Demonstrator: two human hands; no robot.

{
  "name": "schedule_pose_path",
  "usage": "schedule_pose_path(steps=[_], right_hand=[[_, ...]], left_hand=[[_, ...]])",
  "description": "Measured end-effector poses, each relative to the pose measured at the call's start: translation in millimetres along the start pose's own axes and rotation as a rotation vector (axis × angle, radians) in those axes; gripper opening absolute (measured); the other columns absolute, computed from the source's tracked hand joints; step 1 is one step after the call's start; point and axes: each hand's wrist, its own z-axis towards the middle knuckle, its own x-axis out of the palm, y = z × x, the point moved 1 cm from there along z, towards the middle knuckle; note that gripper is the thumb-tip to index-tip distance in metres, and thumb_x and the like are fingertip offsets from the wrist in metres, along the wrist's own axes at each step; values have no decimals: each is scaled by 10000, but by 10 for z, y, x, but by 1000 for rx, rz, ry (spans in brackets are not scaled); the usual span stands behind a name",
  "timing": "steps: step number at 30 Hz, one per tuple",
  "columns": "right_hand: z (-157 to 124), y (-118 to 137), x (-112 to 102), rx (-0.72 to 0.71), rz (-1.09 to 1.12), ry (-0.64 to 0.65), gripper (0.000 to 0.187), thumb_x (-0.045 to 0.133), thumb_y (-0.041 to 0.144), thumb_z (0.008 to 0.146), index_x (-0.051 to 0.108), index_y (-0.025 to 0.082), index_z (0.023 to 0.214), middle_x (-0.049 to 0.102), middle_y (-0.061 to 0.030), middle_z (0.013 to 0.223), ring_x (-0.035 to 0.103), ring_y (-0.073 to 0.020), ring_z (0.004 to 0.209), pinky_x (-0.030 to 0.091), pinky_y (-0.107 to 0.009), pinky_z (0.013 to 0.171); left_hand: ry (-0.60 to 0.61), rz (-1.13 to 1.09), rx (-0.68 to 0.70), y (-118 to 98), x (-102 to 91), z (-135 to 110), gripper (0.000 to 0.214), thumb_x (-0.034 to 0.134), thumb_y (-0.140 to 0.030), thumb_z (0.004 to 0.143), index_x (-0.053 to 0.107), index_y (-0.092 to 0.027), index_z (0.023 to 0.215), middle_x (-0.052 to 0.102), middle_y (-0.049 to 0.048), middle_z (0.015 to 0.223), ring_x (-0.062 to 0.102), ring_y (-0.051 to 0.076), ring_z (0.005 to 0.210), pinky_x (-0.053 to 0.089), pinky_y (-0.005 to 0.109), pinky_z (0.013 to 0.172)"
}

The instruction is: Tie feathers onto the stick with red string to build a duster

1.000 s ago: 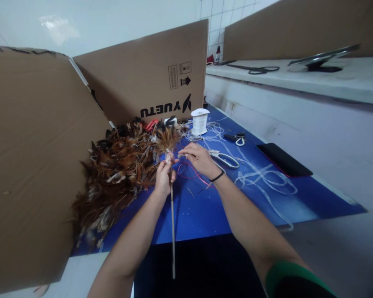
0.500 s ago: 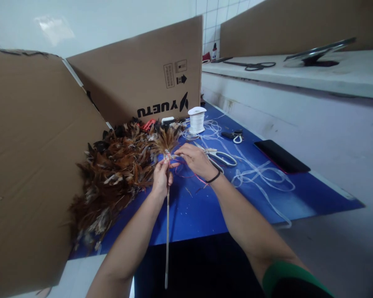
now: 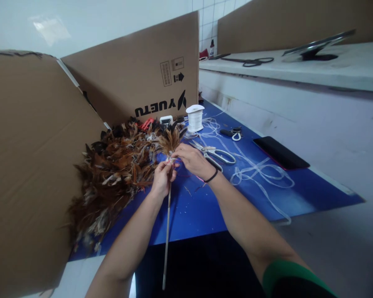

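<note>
My left hand (image 3: pixel 162 179) is closed around a thin stick (image 3: pixel 167 223), whose lower end hangs past the table's front edge. Brown feathers (image 3: pixel 170 138) fan out from the stick's top, with pale quill ends and pinkish-red string bunched at their base. Against that base, my right hand (image 3: pixel 191 159) pinches with thumb and fingers; what lies between the fingertips is too small to make out. A strand of pinkish-red string (image 3: pixel 199 179) trails below the right hand. To the left lies a large heap of brown feathers (image 3: pixel 118 165), close to the left hand.
White-handled scissors (image 3: pixel 216 155) lie right of my hands. Behind stand a white ribbon spool (image 3: pixel 194 118) and loose clear ribbon (image 3: pixel 261 171). Small black snips (image 3: pixel 232 133) and a black phone (image 3: pixel 281 153) lie further right. Cardboard panels (image 3: pixel 127 70) wall the left and back.
My right hand has moved in against the feather base, closer to the left hand. The left hand still grips the stick. The camera view has shifted slightly.
</note>
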Motion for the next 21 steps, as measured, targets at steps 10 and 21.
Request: schedule_pose_path(steps=[10,21], right_hand=[[3,9,-23,37,64,-53,253,422,46,851,641,173,852,603,-46,846,557,-141,814,447,-282,743],[-20,-61,49,-59,-115,99,227,456,32,824,650,150,814,599,-65,803,500,-163,771,411,-298,727]], left_hand=[[-36,15,-69,-16,-8,14,203,503,-325,796,540,-127,818,635,39,642,375,40,335,158,178,323],[-7,76,-71,17,-8,-7,229,598,-346,722,559,-130,789,592,20,600,422,56,399,190,167,347]])
